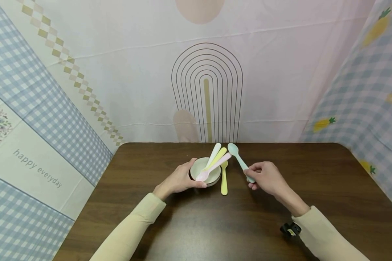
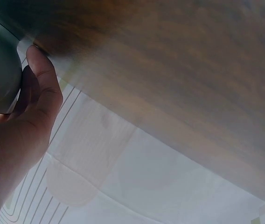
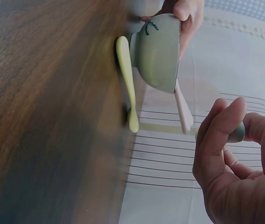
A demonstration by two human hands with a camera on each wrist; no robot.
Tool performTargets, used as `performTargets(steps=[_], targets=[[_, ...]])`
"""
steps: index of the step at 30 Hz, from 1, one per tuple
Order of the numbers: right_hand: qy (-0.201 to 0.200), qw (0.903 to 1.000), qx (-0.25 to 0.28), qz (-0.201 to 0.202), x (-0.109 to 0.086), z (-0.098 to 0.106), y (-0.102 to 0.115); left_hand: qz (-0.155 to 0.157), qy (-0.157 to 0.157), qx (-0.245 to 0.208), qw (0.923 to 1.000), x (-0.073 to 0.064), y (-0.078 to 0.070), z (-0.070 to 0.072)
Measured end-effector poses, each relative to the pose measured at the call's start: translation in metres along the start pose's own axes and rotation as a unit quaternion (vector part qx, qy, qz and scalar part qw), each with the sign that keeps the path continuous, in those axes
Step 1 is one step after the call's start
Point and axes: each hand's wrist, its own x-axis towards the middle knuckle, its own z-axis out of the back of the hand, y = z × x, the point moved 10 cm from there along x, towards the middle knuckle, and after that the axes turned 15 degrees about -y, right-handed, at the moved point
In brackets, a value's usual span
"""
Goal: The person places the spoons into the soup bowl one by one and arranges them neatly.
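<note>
My left hand (image 1: 182, 177) grips a small light-coloured bowl (image 1: 197, 166), thumb on the near side of its rim and fingers round the far left side. Inside the bowl lean a white spoon (image 1: 214, 154), a yellow spoon (image 1: 219, 156) and a pink spoon (image 1: 217, 165), handles sticking out over the far right rim. Just right of the bowl, another yellow spoon (image 1: 224, 183) lies on the table. My right hand (image 1: 267, 178) pinches a mint-green spoon (image 1: 241, 162) near its handle end, the spoon's head pointing away from me. The right wrist view mostly hides that spoon behind the fingers.
The dark wooden table (image 1: 183, 232) ends at a white cloth backdrop (image 1: 274, 83) behind the bowl. Blue checked cloth (image 1: 379, 123) hangs at the right, more of it at the left. A small black device (image 1: 290, 229) sits at the right cuff.
</note>
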Motion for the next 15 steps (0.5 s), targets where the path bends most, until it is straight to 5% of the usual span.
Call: performTargets(steps=[15], targets=[[0.053, 0.9973, 0.048, 0.015, -0.004, -0.013, 0.013, -0.005, -0.001, 0.003, 1.0, 0.001, 0.002, -0.001]])
